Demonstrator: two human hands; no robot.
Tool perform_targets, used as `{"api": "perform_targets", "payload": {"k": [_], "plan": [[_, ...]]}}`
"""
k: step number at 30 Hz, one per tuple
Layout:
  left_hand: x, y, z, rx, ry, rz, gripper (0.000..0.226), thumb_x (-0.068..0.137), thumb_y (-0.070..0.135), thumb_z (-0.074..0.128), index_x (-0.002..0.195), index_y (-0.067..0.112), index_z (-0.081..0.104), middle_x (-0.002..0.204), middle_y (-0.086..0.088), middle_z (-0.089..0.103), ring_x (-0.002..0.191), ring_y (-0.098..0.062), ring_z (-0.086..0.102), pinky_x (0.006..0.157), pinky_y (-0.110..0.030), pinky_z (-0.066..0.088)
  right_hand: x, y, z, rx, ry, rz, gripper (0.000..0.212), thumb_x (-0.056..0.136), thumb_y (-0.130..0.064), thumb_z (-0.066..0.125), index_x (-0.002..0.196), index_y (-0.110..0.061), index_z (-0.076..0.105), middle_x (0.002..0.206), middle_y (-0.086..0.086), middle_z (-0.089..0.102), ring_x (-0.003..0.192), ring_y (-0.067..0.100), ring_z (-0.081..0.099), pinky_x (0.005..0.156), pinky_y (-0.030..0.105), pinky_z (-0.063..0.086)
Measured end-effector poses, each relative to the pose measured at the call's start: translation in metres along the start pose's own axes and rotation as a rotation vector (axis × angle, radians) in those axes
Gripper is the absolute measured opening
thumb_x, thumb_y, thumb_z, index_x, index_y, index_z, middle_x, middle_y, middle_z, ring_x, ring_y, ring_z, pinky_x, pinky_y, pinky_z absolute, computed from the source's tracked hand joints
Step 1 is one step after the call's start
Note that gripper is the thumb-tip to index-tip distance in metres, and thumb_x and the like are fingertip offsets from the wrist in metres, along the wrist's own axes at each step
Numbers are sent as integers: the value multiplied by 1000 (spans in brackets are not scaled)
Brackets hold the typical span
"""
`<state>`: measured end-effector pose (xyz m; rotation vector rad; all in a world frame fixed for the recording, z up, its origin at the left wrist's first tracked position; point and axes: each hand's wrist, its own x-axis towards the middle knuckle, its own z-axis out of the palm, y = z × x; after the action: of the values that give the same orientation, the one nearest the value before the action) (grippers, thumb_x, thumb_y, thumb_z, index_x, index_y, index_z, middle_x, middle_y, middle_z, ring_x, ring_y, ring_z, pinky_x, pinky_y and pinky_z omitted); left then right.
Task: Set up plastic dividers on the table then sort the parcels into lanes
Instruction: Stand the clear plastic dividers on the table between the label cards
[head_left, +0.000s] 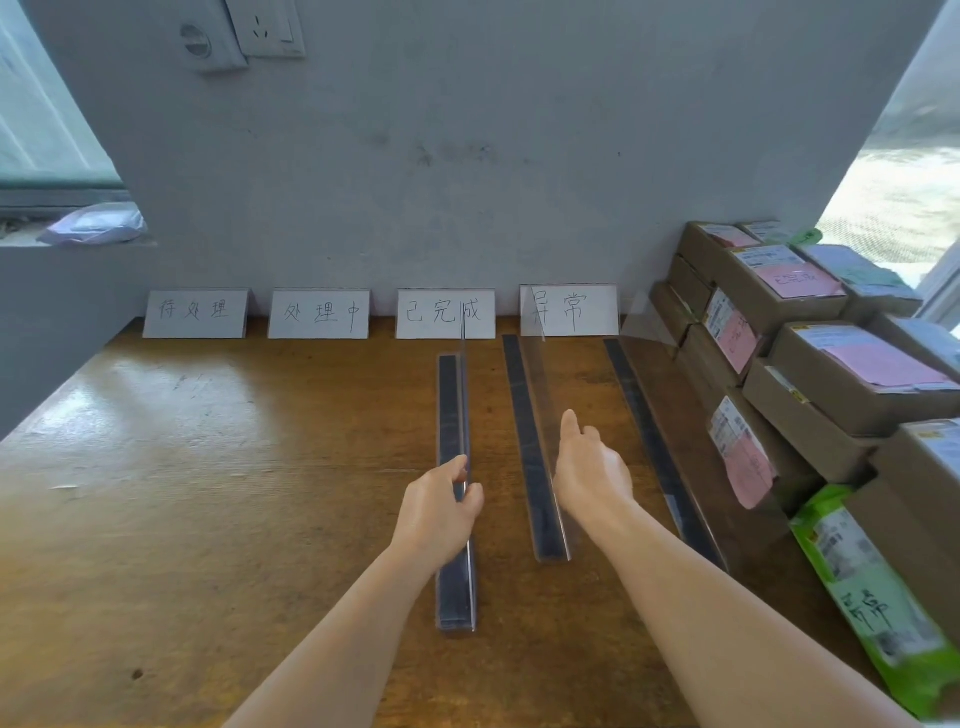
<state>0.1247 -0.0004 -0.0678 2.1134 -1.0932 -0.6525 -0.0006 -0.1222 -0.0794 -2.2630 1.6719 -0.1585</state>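
Three clear plastic dividers with dark base strips stand lengthwise on the wooden table (208, 467). My left hand (439, 512) pinches the upright wall of the left divider (453, 415), near its middle. My right hand (589, 473) is open, its fingers lying against the clear wall of the middle divider (530, 441). The right divider (654, 441) stands beside the parcels. Brown cardboard parcels (810, 374) with pink and white labels are stacked at the right. A green plastic mailer (878, 603) lies in front of them.
Four white handwritten label cards (319, 313) lean against the grey wall at the table's back edge. A wall socket (267, 26) is high on the wall. A pale bag (96, 223) lies on the left window sill.
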Motion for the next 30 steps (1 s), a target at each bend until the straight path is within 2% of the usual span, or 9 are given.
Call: {"api": "perform_targets", "payload": {"k": [6,11,14,18,21,25,30], "plan": [[2,-2,1,-10,-11,9,50,98,25,51,145,17,38,143,1,48,132,-17,44,100,-23,37,-1,-4,2,-41,-11,-22,77,94,-7,48,152,-20,-1,148,13,31,106,25,58,66,28,46],[3,-4,3,-10,-9,15,50,98,25,51,145,17,39,142,2,49,130,-17,46,100,-25,39,-1,-3,6,-25,1,-47,81,94,-30,54,151,-17,-1,145,12,38,113,26,55,77,31,50],[3,-4,3,5,3,15,50,97,26,51,145,17,39,142,1,49,130,-17,46,101,-25,39,-2,-3,7,19,-26,-37,85,93,-33,57,151,-14,-3,152,10,31,124,30,48,91,37,48],[4,-4,4,5,16,15,50,97,26,52,145,17,39,142,2,48,131,-16,45,102,-25,37,-5,-4,5,63,-30,-44,88,92,-34,59,151,-15,-3,157,8,19,135,31,36,99,40,43],[4,-5,4,1,8,15,50,97,26,51,145,18,39,142,3,49,131,-16,45,101,-24,38,-8,-4,3,76,-3,-68,90,90,-36,60,151,-16,-2,159,6,14,142,30,23,107,41,34],[4,-8,1,21,-39,29,50,99,28,47,146,16,36,144,1,47,132,-17,43,101,-23,35,-14,-3,2,23,88,-183,84,93,-44,52,151,-16,-2,160,6,7,146,24,7,116,38,14],[6,-16,-5,-16,-89,3,49,101,30,41,147,19,33,146,1,44,132,-17,42,100,-23,35,-24,-13,7,58,155,-291,73,96,-47,45,152,-18,8,159,4,16,146,22,10,115,35,10]]}}
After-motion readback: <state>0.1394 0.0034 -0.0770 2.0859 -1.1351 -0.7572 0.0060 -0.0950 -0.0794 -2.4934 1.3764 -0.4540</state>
